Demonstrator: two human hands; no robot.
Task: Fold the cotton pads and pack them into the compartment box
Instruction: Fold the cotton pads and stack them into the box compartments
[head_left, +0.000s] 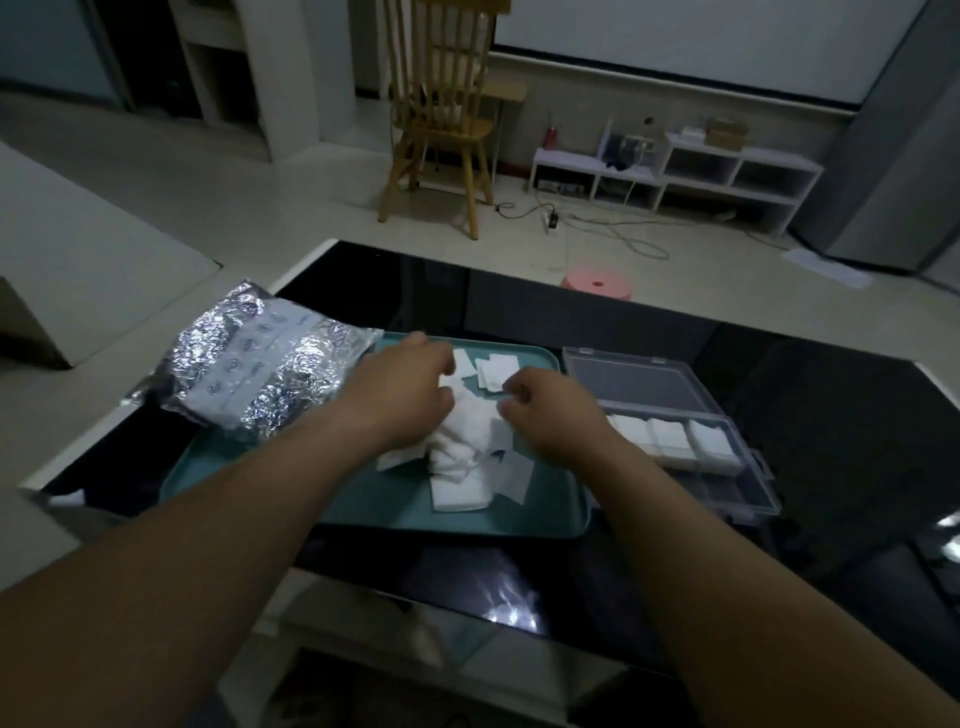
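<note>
A heap of white cotton pads lies in the middle of a teal tray. My left hand and my right hand are both over the heap, fingers curled down into the pads; what each one pinches is hidden by the hands. A few loose pads lie at the tray's far side. Right of the tray stands a clear compartment box with its lid open backward. Three of its compartments hold stacked white pads.
A crumpled silver foil bag lies on the tray's left edge. Everything sits on a glossy black table. Behind the table are a pink stool, a wooden chair, floor cables and a low white shelf.
</note>
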